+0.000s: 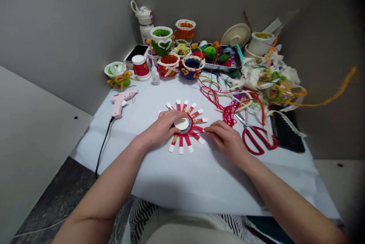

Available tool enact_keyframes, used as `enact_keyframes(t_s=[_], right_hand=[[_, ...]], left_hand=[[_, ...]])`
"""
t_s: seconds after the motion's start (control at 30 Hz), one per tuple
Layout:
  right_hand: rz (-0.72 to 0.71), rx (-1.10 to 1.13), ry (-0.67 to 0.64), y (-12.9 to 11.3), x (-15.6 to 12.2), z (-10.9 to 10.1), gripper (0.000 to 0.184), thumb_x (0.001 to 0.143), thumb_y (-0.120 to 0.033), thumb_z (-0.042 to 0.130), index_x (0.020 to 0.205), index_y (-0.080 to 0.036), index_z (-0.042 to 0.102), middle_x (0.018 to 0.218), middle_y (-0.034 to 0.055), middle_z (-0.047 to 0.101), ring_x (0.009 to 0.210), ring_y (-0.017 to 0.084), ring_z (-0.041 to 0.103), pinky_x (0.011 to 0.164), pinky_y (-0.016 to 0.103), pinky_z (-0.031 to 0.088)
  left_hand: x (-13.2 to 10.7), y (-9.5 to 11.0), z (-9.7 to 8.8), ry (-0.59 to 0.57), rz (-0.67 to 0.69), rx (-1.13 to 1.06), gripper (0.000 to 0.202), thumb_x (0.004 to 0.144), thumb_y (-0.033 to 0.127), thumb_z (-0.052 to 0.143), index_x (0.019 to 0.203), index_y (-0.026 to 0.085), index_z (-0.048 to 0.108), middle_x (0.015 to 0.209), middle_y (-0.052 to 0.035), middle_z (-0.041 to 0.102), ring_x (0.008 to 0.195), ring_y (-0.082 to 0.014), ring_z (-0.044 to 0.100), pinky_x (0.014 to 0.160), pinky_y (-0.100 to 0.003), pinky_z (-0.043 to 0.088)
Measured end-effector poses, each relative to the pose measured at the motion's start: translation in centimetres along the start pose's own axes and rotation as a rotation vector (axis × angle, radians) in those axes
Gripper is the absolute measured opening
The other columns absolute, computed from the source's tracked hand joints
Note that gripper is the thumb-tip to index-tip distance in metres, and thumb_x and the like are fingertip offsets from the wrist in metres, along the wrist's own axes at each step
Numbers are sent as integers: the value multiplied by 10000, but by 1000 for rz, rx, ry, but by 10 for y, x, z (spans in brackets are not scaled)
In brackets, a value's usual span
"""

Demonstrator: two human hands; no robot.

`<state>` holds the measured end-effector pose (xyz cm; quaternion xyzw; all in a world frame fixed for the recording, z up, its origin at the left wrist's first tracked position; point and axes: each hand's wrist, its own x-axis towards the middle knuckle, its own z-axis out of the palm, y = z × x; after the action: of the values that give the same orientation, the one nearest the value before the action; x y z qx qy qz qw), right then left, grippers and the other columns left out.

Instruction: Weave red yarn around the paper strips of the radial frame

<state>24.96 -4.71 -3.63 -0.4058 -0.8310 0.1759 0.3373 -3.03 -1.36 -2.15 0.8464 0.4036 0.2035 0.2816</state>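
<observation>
Flat on the white-covered table lies a cut paper cup [181,124], its red-and-white strips fanned out around the round base. My left hand [164,125] grips it from the left, fingers over the far side of the base and thumb on the near side. A strand of red yarn [196,133] runs around the base, over the strips, and out to the right. My right hand [226,137] pinches that strand just past the strip ends. A loose tangle of red yarn [229,114] lies beyond my right hand. Red-handled scissors [255,135] rest to its right.
A pink glue gun [119,103] with a black cord lies left. Decorated cups [161,40], a small white bottle [155,75] and a tray of yarn balls [211,52] stand at the back. A lace-and-yarn heap [273,76] and a dark phone-like slab [288,130] occupy the right.
</observation>
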Motion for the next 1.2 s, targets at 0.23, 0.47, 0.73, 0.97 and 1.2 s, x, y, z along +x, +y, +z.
enact_keyframes(t_s=[0.23,0.47,0.73,0.97,1.2], right_hand=[[-164,-198,-42,-25,-43,-2,254,992,-70,513,1126,-170,704,922,99,674,811,209,611,688,332,525],[-202,-317,-124,-26,-55,0,251,1006,-90,502,1138,-133,711,925,119,684,805,219,578,683,347,499],[25,-148,-160,0,-5,-8,217,1019,-254,558,951,-199,756,885,96,673,808,222,628,708,363,518],[225,-42,0,15,17,12,173,972,-280,637,842,-202,720,804,56,663,749,210,631,673,340,482],[223,-26,4,13,16,14,165,977,-281,631,862,-206,722,799,51,667,766,210,636,692,339,489]], left_hand=[[-1,-5,1,-90,-29,-24,506,913,90,595,1384,271,551,1439,-81,620,1338,-279,551,1150,-529,388],[-2,-5,0,-83,-29,-35,495,916,123,613,1383,274,552,1436,-71,622,1339,-268,555,1157,-510,394],[-1,-4,-2,-86,-12,-33,495,913,125,589,1384,274,555,1433,-83,626,1331,-273,565,1146,-525,408],[-2,-5,-2,-82,0,-48,491,907,100,599,1365,271,560,1418,-90,632,1326,-275,570,1134,-521,416],[-2,6,6,-4,-23,25,528,899,375,743,1370,250,541,1455,-138,531,1365,-327,479,1110,-538,409]])
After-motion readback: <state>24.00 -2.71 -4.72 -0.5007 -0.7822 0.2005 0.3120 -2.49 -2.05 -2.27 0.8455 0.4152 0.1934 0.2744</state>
